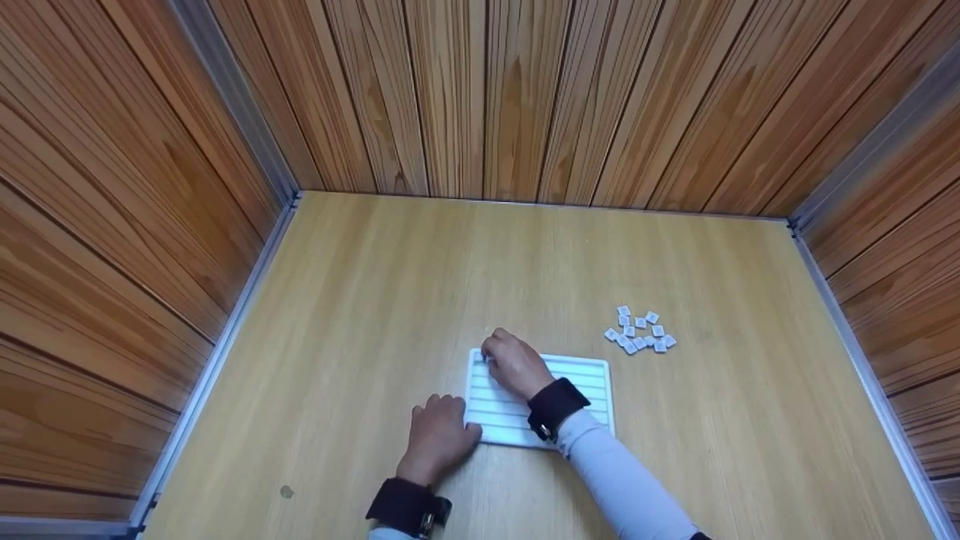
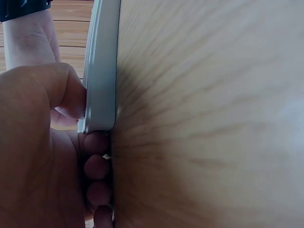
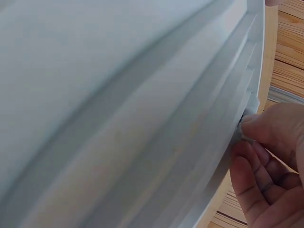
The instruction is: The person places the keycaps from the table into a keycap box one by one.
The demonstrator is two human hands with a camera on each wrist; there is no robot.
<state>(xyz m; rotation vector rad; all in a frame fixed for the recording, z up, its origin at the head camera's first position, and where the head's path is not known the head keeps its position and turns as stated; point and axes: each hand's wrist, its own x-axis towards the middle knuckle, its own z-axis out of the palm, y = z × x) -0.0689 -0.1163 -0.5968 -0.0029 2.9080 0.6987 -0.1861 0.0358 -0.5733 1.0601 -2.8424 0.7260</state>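
A white tray [image 1: 581, 382] with raised parallel ridges lies on the table. At its near left corner, my left hand [image 1: 441, 435] holds the edge; in the left wrist view the thumb [image 2: 71, 92] presses the rim and the fingertips [image 2: 97, 167] sit curled by the corner. Over the tray's far left corner, my right hand [image 1: 517, 366] pinches a small tile [image 3: 239, 128] between thumb and fingers, at the end of a row. Most of this tile is hidden by the fingers. To the tray's right lies a loose group of small white square tiles [image 1: 640, 322].
Wood-plank walls [image 1: 517, 97] with grey metal edging enclose the light wooden table [image 1: 375, 300] at the back and both sides. A small dark spot [image 1: 286, 492] marks the table's near left part.
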